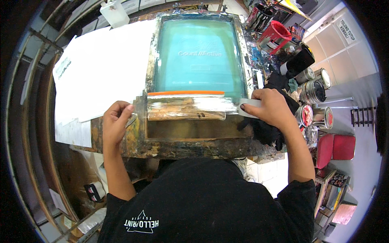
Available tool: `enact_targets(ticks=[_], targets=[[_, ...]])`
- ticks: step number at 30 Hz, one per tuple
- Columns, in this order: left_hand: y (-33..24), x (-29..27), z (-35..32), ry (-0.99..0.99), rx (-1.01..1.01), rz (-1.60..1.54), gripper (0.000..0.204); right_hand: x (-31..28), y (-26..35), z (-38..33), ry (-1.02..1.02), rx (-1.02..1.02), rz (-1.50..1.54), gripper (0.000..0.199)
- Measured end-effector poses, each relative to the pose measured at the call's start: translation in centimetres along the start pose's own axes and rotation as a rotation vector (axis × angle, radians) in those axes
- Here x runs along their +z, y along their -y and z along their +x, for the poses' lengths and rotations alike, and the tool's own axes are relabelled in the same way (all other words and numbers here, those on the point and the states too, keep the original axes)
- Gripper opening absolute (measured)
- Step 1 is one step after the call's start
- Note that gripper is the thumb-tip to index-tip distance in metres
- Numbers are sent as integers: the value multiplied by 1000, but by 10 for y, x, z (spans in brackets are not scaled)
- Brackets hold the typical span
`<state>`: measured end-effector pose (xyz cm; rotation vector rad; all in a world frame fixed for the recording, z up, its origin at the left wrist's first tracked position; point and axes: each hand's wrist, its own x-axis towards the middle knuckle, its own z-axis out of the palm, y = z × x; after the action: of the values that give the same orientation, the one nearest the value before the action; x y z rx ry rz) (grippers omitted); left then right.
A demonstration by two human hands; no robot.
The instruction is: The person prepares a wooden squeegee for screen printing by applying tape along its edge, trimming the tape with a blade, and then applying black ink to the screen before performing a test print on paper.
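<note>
Left hand (116,121): at centre left of the frame, fingers pinched together on the free end of a strip of clear tape (190,106), at the left edge of the frame's lower rail.

Right hand (269,108): at centre right, fingers closed around a roll of tape (248,107), thumb on top, resting over a black cloth (265,129).

Clear tape: stretched horizontally between the two hands, lying across the squeegee and the lower part of the screen.

Squeegee (186,104): in the middle of the frame, lying flat across the bottom of the screen, wooden body with an orange blade along its upper edge.

Printing screen (199,54): upper centre, teal mesh with a faint pale design, in a frame wrapped in silvery tape and stained with ink.

Worktable edge (182,148): below the screen, heavily smeared with old paint.

White sheets (103,65): upper left, spread flat beside the screen, touching its left side.

Ink cans (314,91): right of the screen, several round metal tins clustered together, some open with red inside.

Red tub (274,35): upper right, tilted, near a black container.

Red stool seat (335,148): lower right, well apart from the hands.
</note>
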<state>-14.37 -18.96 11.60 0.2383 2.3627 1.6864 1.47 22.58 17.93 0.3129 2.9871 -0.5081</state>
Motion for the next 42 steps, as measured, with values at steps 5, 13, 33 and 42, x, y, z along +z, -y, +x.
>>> enact_targets(ticks=[5,13,33,42], targets=[[-16,-35,-24,-151,217,157,14,-15,17,-33,-170,25,-75,45],[-76,-152,-73,-294,1051,-16,13,-79,81,-153,-772,-674,-194,32],[-58,-227,-106,-119,1111,-228,22,-88,86,-138,-904,-901,-237,28],[-38,-210,-87,-254,938,-508,14,76,6,-122,-656,-382,-79,30]])
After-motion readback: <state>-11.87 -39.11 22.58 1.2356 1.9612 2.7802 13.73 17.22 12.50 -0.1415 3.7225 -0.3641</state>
